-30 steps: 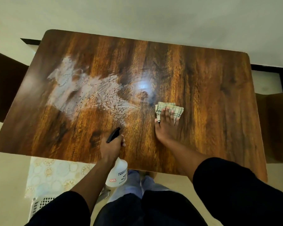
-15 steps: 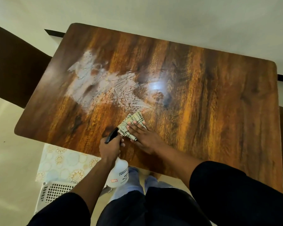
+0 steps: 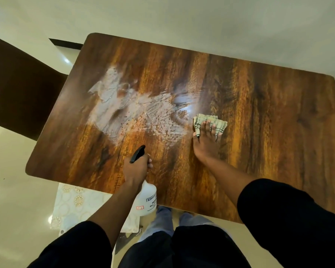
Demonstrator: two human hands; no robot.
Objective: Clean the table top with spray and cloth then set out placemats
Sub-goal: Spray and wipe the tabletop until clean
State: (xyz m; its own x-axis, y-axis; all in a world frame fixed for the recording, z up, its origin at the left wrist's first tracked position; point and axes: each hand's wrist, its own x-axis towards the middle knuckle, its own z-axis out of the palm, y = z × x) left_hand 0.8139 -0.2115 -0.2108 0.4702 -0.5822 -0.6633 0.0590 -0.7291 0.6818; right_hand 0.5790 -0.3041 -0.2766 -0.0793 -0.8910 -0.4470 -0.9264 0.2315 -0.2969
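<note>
Right hand (image 3: pixel 206 144) pressed flat, fingers spread, on the folded checked cloth (image 3: pixel 211 122); left hand (image 3: pixel 136 168) gripped the white spray bottle (image 3: pixel 146 200). Streaks might dry on the glossy brown wooden counter (image 3: pixel 259 132).

Your wooden table top (image 3: pixel 259 122), wet on one side.

You have a glossy dark-and-amber grained table with rounded corners. A pale smear of spray film (image 3: pixel 128 111), streaked and beaded with droplets, lies across its left-centre. Just right of that film, a folded checked cloth (image 3: pixel 211 120) lies flat on the wood, with your right hand (image 3: pixel 206 144) pressed on it.
</note>
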